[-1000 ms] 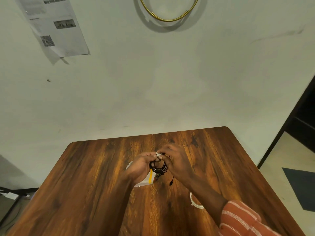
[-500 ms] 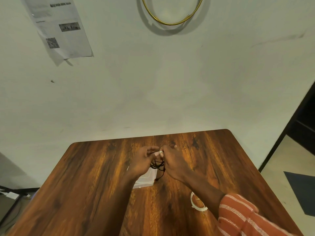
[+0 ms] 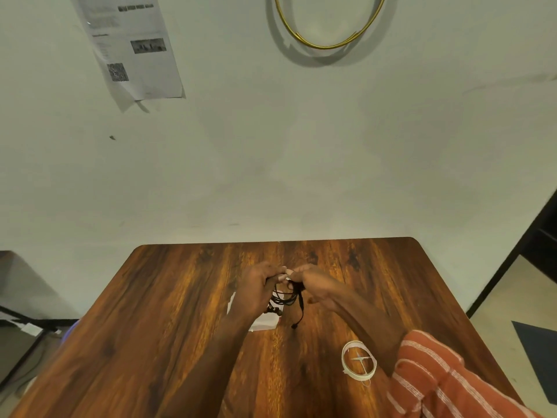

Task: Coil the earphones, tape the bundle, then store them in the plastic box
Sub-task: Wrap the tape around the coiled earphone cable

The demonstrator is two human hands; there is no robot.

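The black earphones (image 3: 287, 297) hang as a loose coil between my two hands above the middle of the wooden table (image 3: 168, 321). My left hand (image 3: 257, 289) pinches the coil's top from the left. My right hand (image 3: 315, 286) pinches it from the right, with a small bit of white tape at the fingertips. One cable end with a plug dangles down to the table. Under my left hand lies the clear plastic box (image 3: 265, 322), mostly hidden. A white tape roll (image 3: 358, 361) lies flat at the near right, beside my right forearm.
A pale wall rises just behind the table's far edge, with a printed sheet (image 3: 132, 46) and a gold hoop (image 3: 328, 28) on it. A dark door frame (image 3: 512, 260) and floor lie to the right. Cables lie on the floor at the left.
Both hands have shifted slightly away from me with the coil, and the fingertips now meet at its top. The view has tilted, so the tape roll shows fully.
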